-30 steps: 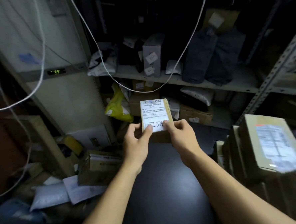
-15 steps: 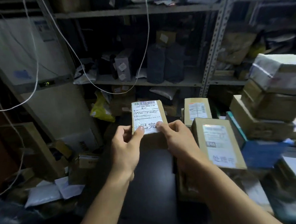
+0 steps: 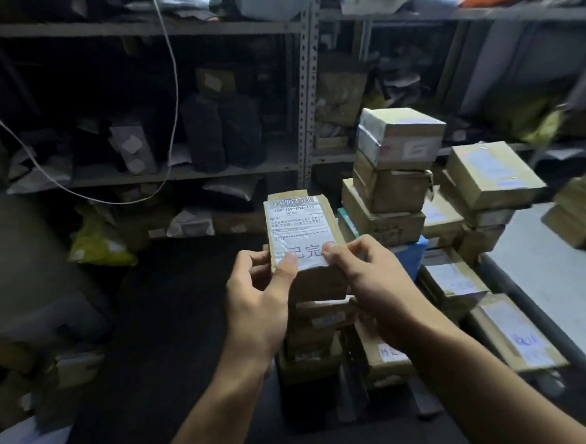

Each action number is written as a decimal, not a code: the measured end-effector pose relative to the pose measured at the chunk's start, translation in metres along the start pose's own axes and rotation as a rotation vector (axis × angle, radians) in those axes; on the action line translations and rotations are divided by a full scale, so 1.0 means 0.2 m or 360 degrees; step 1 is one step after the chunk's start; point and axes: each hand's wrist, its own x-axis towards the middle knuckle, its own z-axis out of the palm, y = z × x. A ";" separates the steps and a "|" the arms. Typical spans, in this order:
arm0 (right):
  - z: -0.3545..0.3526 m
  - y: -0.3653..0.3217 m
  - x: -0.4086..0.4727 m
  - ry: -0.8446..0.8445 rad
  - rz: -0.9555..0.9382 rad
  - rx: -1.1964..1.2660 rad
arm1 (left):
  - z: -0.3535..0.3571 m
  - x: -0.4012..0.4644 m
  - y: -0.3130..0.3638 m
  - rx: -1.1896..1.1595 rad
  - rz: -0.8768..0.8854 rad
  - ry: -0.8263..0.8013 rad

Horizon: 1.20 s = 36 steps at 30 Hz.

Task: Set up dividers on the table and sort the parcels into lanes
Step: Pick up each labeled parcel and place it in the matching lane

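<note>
A small flat cardboard parcel with a white barcode label faces me, held up over the dark table. My left hand grips its lower left edge, thumb on the label. My right hand grips its lower right edge, thumb on the label too. Under and behind the parcel stand low stacks of boxes. To the right rises a tall stack of cardboard parcels. No divider is recognisable in this dim view.
Metal shelving full of bags and boxes lines the back. More labelled parcels and flat boxes crowd the right side beside a pale board. A yellow bag and a white cable lie to the left.
My view has swung to the right, bringing the parcel stacks and shelving upright into sight. Both hands keep the same hold on the labelled parcel.
</note>
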 end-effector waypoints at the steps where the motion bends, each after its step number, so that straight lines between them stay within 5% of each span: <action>1: -0.06 0.02 -0.01 0.0010 0.0007 0.0024 | 0.05 -0.03 0.00 -0.0005 -0.0019 -0.0034; 19: -1.20 0.53 0.10 -0.0047 0.0088 0.0043 | 1.09 -0.52 -0.38 0.0083 -0.0196 -0.0120; 36: -1.66 0.79 0.76 0.0022 0.0203 -0.0252 | 1.80 -0.17 -0.80 0.0374 -0.0579 -0.0121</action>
